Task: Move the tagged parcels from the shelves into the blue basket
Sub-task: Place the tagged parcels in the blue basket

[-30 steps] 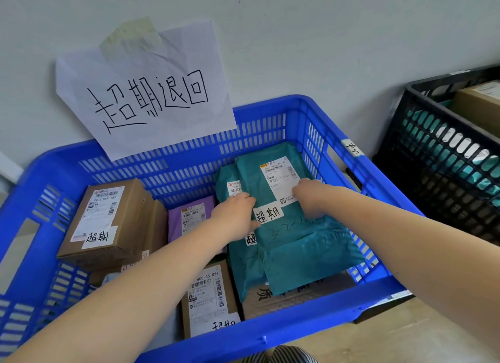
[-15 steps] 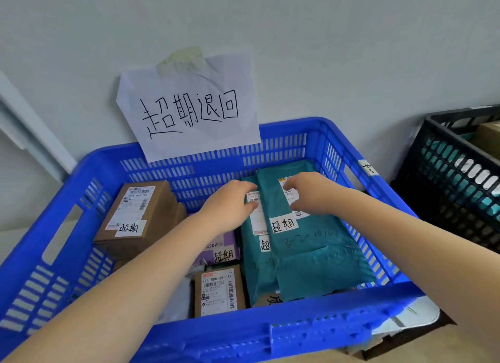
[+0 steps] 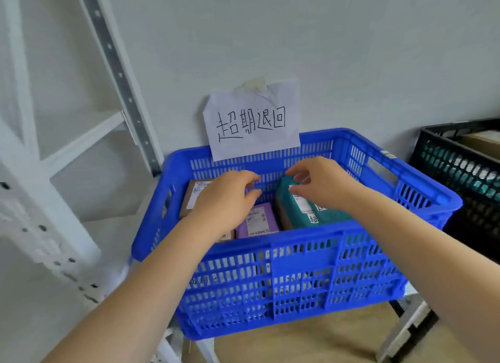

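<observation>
Both the left hand [image 3: 230, 197] and right hand [image 3: 322, 185] hovered loosely curled and empty over the blue slatted plastic basket [image 3: 297, 276]; lifting straight up would clear the teal plastic mailer [image 3: 300, 211].

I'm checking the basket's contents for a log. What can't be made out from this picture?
- Head view: the near wall of the blue basket hides the basket floor and any parcels low down.
- The left hand covers most of the brown box.
- The right hand covers part of the teal bag.
- Print on the purple parcel label: too small.
- Black crate: cut by the right edge.
</observation>
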